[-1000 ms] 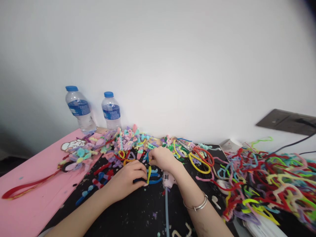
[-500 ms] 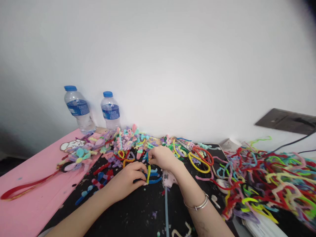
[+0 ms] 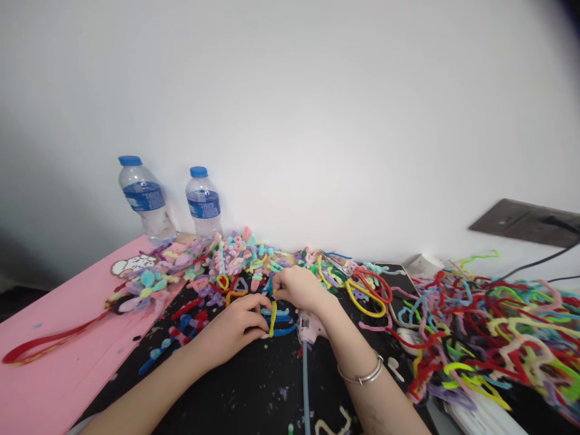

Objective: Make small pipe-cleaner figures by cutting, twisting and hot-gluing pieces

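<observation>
Several short blue pipe cleaners lie side by side on the black table surface, and a yellow pipe cleaner runs across them near their left ends. My left hand comes in from the left, its thumb and forefinger curved around the left ends of the blue strips. From above right, my right hand pinches the far end of the yellow strip; its fingertips are partly hidden. Just beside my right wrist lies a pale pink glue gun, its cord running toward me.
Colourful pipe-cleaner shapes are heaped along the wall. A big tangle of loose pipe cleaners covers the right side. Scissors lie at the back. Two water bottles stand back left, near a pink board.
My left hand has shifted slightly, its fingers moving a little toward the far end of the yellow strip. The right hand stays nearly in place.
</observation>
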Demonstrator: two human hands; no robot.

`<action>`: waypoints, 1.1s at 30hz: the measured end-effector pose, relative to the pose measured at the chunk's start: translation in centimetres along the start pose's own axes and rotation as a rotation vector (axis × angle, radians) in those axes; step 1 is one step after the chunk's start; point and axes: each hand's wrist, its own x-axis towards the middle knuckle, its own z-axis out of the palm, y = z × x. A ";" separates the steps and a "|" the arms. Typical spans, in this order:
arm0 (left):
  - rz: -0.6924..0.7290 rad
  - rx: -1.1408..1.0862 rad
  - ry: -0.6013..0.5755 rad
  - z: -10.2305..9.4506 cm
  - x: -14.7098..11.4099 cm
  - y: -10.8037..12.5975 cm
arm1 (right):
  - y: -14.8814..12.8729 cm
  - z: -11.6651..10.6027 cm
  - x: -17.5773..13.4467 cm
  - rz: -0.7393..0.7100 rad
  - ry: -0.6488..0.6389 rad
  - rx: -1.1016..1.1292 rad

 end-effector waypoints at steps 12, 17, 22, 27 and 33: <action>0.011 0.030 0.040 0.0 -0.2 -0.2 | -0.1 0.5 0.2 0.002 0.014 -0.042; 0.050 0.067 0.021 -0.1 -0.2 -0.4 | -0.3 0.7 0.3 0.002 0.015 -0.058; 0.068 0.104 -0.032 -0.3 -0.2 -0.2 | -0.3 0.8 0.3 0.000 0.008 -0.079; 0.022 0.112 -0.083 -1.1 -0.3 1.0 | -0.6 0.9 0.3 -0.003 0.003 -0.105; 0.024 0.149 -0.086 -1.5 -0.3 1.7 | -0.9 1.1 0.4 -0.004 0.014 -0.136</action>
